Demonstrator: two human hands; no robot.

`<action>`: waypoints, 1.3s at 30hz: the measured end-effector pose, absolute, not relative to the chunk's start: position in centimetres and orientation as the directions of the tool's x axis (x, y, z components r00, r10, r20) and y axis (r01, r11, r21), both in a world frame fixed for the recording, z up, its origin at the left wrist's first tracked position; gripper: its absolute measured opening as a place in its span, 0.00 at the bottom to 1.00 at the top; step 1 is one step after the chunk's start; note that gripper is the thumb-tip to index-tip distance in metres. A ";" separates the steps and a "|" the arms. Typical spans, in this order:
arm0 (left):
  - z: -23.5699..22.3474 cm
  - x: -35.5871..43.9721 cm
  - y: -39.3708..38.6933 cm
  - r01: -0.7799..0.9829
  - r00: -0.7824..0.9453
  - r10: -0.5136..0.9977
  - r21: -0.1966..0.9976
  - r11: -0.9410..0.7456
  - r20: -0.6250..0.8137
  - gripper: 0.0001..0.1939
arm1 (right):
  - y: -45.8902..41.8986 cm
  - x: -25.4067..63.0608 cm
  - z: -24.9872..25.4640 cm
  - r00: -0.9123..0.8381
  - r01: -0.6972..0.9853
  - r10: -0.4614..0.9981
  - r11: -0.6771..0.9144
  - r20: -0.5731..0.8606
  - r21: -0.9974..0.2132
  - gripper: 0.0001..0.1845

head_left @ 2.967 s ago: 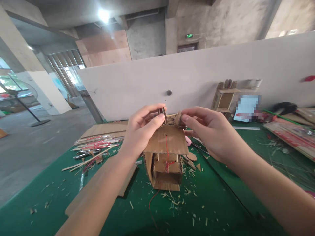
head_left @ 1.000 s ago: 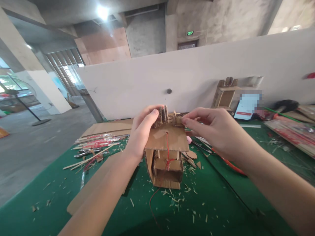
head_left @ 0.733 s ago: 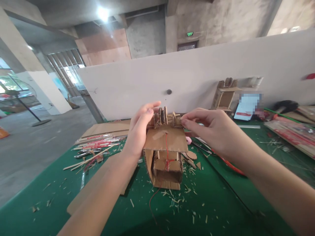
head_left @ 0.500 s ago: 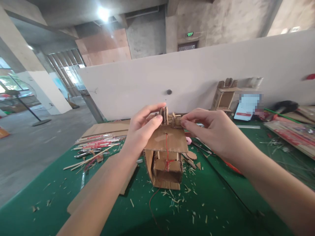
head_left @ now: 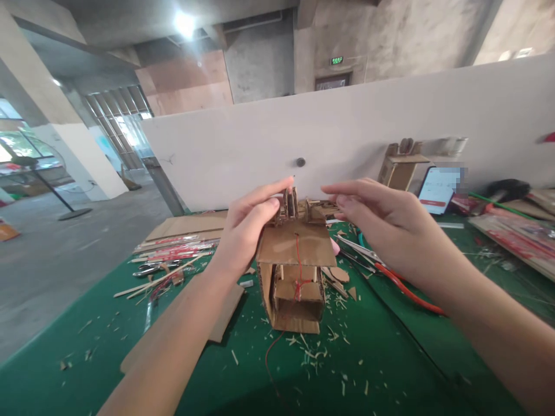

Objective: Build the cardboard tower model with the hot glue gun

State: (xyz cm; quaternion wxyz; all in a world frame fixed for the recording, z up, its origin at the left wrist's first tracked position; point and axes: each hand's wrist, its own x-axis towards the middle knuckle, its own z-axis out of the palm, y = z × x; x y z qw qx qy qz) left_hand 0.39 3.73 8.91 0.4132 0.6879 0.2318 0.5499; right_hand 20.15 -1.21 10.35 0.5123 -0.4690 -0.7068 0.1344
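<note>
Fingers of the left hand (head_left: 243, 228), in the head view, are curved and slightly parted beside the upright cardboard discs (head_left: 291, 203); whether they grip, one cannot tell. Right hand (head_left: 385, 216) has fingers loosely apart, holding nothing, near the cardboard bracket (head_left: 316, 215). Below, the cardboard box (head_left: 284, 245) stands on the green table (head_left: 381, 352).

My green tabletop (head_left: 373, 358), littered with scraps (head_left: 315, 349)
I have the cardboard box (head_left: 295, 245) standing before me, a sheet (head_left: 228, 315) and thin sticks (head_left: 150, 283) lying to its left, scissors (head_left: 407, 293) to its right, a phone (head_left: 437, 188) tilted farther back.
</note>
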 end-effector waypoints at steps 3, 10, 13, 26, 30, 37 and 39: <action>9.0 0.2 4.0 -0.223 0.308 0.769 0.829 -0.514 0.560 0.21 | -1.4 19.8 10.4 -0.121 0.578 0.743 0.592 0.659 -0.561 0.15; 8.8 -0.9 5.0 -0.263 0.415 0.742 0.850 -0.457 0.527 0.19 | -1.2 19.6 10.0 -0.191 0.622 0.700 0.628 0.688 -0.467 0.16; 8.8 -1.4 5.0 -0.200 0.434 0.736 0.852 -0.484 0.519 0.17 | -1.2 19.6 10.0 -0.198 0.619 0.695 0.636 0.691 -0.461 0.16; 9.8 -0.2 3.3 0.091 0.390 0.714 0.747 -0.659 0.582 0.18 | -1.4 19.6 10.0 -0.178 0.641 0.700 0.616 0.691 -0.458 0.16; 9.9 0.0 3.3 0.120 0.385 0.715 0.736 -0.666 0.584 0.17 | -1.1 19.7 9.8 -0.121 0.686 0.691 0.577 0.713 -0.443 0.16; 10.5 -0.2 3.0 0.218 0.454 0.611 0.585 -0.782 0.648 0.16 | -0.6 19.4 9.7 -0.030 0.655 0.732 0.529 0.681 -0.539 0.10; 11.0 -0.1 2.7 0.295 0.479 0.562 0.480 -0.826 0.674 0.15 | -0.5 19.3 9.8 -0.025 0.632 0.743 0.530 0.669 -0.565 0.09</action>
